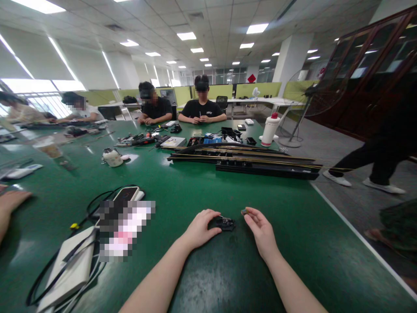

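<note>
My left hand (202, 229) rests on the green tabletop, thumb and fingers closed round the left end of a small black mechanical part (226, 223). Fine details of this part are too small to make out. To its right, my right hand (260, 229) pinches a small grey piece (244, 212) between thumb and fingertips, slightly above the table. A short gap separates the grey piece from the black part.
Long black rails with thin brass-coloured rods (260, 163) lie across the table ahead. Left are a phone (125, 198), cables and a white notebook-like slab (73, 265). A small white pot (111, 157) stands farther off. Another person's hand (13, 202) is at far left; others sit opposite.
</note>
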Demonstrator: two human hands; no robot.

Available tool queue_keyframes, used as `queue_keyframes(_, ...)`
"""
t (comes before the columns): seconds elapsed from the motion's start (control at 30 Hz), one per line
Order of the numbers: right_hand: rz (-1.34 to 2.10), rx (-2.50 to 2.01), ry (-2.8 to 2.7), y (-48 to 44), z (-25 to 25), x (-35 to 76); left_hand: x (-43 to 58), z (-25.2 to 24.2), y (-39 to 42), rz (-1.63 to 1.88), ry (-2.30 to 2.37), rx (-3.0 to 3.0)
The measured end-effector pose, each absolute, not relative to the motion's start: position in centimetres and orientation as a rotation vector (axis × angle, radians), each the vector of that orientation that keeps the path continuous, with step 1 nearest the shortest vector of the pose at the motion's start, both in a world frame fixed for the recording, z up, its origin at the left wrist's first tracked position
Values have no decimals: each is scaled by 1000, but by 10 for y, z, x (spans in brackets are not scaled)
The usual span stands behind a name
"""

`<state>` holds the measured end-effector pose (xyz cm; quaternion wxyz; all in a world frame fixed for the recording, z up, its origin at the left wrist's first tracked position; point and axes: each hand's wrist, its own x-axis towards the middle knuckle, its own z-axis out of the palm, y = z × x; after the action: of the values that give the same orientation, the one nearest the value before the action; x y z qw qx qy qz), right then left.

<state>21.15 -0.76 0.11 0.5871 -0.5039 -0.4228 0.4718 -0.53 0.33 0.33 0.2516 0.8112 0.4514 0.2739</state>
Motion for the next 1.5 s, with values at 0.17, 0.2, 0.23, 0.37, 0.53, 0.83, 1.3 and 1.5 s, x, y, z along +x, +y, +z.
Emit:
queue_keyframes(0.17, 1091, -1187, -1070, -7, 2, 209, -6, 1, 4, 764, 1217, 2215)
queue_keyframes(0.2, 1081, -1189, -1099, -7, 0, 208, -6, 1, 4, 767, 1215, 2217)
queue_keyframes(0.23, 1068, -1191, -1131, -7, -1, 208, -6, 0, 4, 768, 1212, 2220)
queue_keyframes(0.37, 1002, -1235, -1292, -8, -5, 206, -6, 0, 4, 767, 1213, 2225)
queue_keyframes(0.53, 859, -1248, -1503, -12, -3, 203, -6, 1, 4, 762, 1221, 2223)
queue_keyframes(0.83, 678, -1185, -1779, -12, -4, 200, -6, 0, 4, 774, 1220, 2230)
queue_keyframes(1.3, 513, -1304, -2105, -17, -1, 194, -5, -1, 4, 807, 1202, 2230)
queue_keyframes(1.5, 750, -1296, -1825, -15, 3, 197, -5, -2, 4, 800, 1219, 2199)
